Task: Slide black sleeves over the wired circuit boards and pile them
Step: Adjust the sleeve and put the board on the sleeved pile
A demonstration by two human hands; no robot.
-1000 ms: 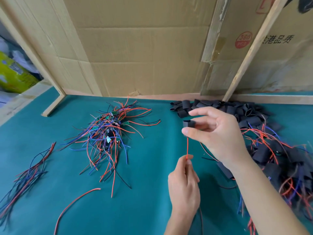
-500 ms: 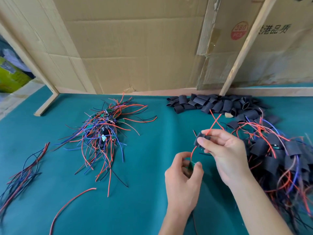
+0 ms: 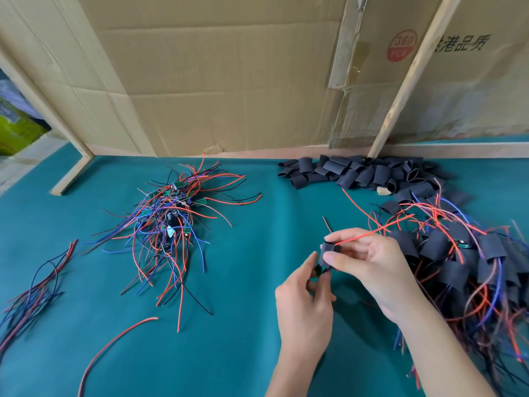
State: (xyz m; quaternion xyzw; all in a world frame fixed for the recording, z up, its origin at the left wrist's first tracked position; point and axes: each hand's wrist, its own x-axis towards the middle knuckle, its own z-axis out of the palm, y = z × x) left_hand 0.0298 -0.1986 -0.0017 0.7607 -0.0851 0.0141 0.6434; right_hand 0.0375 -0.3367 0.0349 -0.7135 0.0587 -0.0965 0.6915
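Observation:
My right hand point(image 3: 375, 265) pinches a black sleeve point(image 3: 329, 252) just right of the table's middle, with red wires point(image 3: 369, 233) coming out of its top. My left hand point(image 3: 306, 302) grips the small green circuit board point(image 3: 318, 271) at the sleeve's lower end; the board is mostly hidden by my fingers. A tangle of bare wired boards point(image 3: 169, 213) lies to the left. Empty black sleeves point(image 3: 360, 173) are heaped at the back right. Sleeved boards point(image 3: 463, 262) are piled at the right.
A loose red wire point(image 3: 114, 343) lies on the teal mat point(image 3: 243, 325) near the front. A bundle of spare wires point(image 3: 31, 299) sits at the far left. Cardboard walls point(image 3: 229, 81) and a slanted wooden strut point(image 3: 406, 78) close off the back.
The sleeve has gone down the red wire from well above my left hand to the board. Both hands have come together, lower and nearer the sleeved pile.

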